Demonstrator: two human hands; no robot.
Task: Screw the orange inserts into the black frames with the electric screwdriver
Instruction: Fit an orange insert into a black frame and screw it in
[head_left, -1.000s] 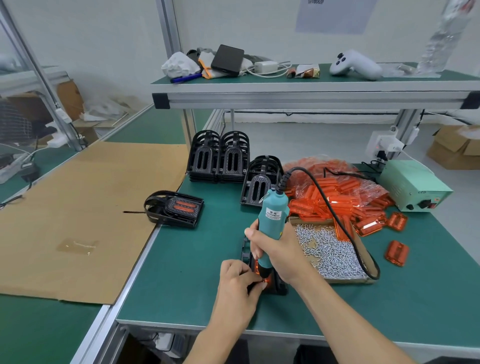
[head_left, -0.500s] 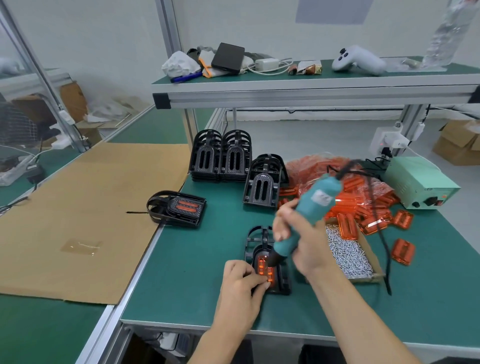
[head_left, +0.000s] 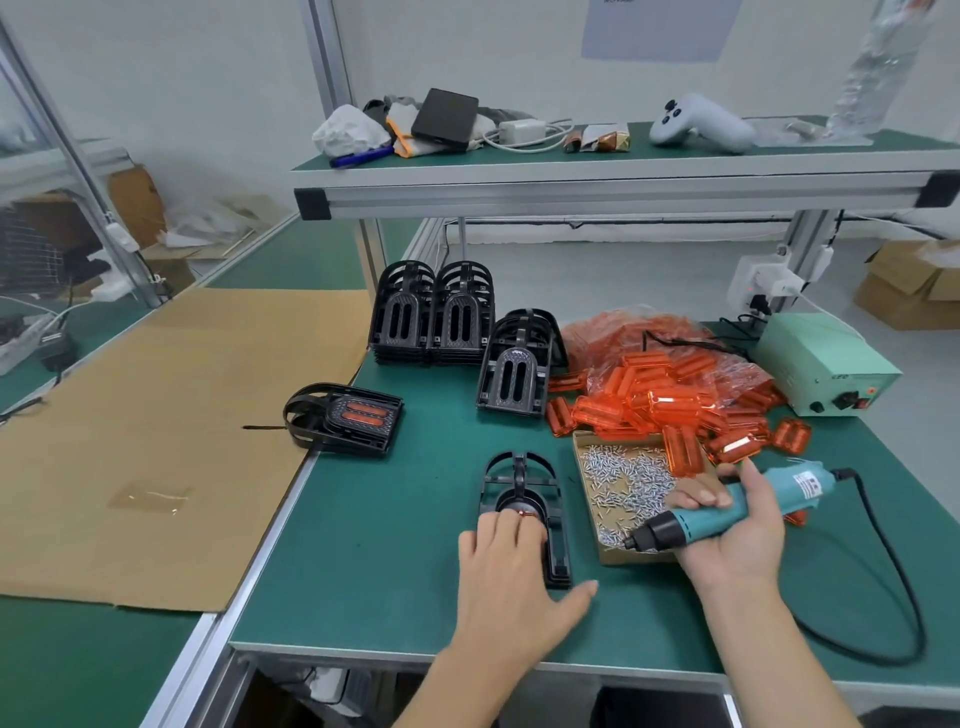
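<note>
Head view: left hand (head_left: 511, 577) lies flat, fingers straight, on the near end of the black frame (head_left: 524, 512) at table center-near. Right hand (head_left: 737, 525) grips the electric screwdriver (head_left: 727, 512), tip over the near edge of the screw box (head_left: 623, 488). Orange inserts (head_left: 660, 395) piled far-right. Finished frame (head_left: 345, 418) at left, frame stacks (head_left: 434, 314) far.

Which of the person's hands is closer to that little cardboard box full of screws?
The right hand: it holds the electric screwdriver right over the box of screws. The left hand rests on the black frame beside it.
</note>
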